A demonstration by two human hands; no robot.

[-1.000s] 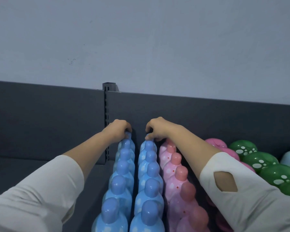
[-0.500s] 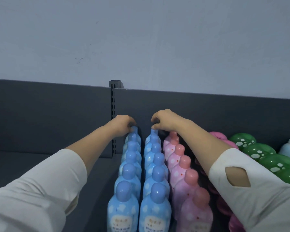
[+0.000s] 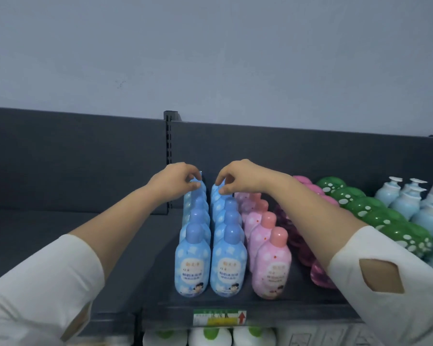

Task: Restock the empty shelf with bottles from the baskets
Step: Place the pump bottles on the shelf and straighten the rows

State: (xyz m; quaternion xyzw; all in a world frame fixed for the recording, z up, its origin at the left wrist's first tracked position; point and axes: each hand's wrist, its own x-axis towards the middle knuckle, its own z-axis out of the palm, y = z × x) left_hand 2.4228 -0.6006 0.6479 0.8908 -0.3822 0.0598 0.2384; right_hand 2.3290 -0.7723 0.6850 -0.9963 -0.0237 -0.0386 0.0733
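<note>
**Two rows of blue bottles (image 3: 192, 260), one hand on the rear cap of each**

Reaches with both arms over the shelf (image 3: 298, 305), white sleeves (image 3: 35, 290) pushed up the forearms, a diamond-shaped cut-out in the right one.

Pinches with the left hand (image 3: 174, 182) the cap of the rearmost bottle in the left blue row, fingertips curled down round it. Pinches with the right hand (image 3: 238, 177) the rear cap of the right blue row in the same way. Hands close together, level, not touching, with a narrow gap between them.

Blue bottles upright, in two rows pressed side by side, from the front edge of the shelf back to the dark back panel (image 3: 85, 158). Front two labels facing forward.

Just right of the blue: one row of pink bottles (image 3: 273, 268) with salmon caps, also upright. Beyond these, partly under the right forearm, a row of magenta bottles (image 3: 319, 274). Then green bottles with white spots (image 3: 390, 221), then pale blue pump bottles (image 3: 405, 203) at the far right.

Behind the left hand, a slotted upright (image 3: 169, 151) between the two back panels.

On the shelf's front lip, below the blue rows, a green and yellow label with a red arrow (image 3: 219, 318). Underneath, on the next level down, tops of white bottles with green caps (image 3: 209, 338).
</note>
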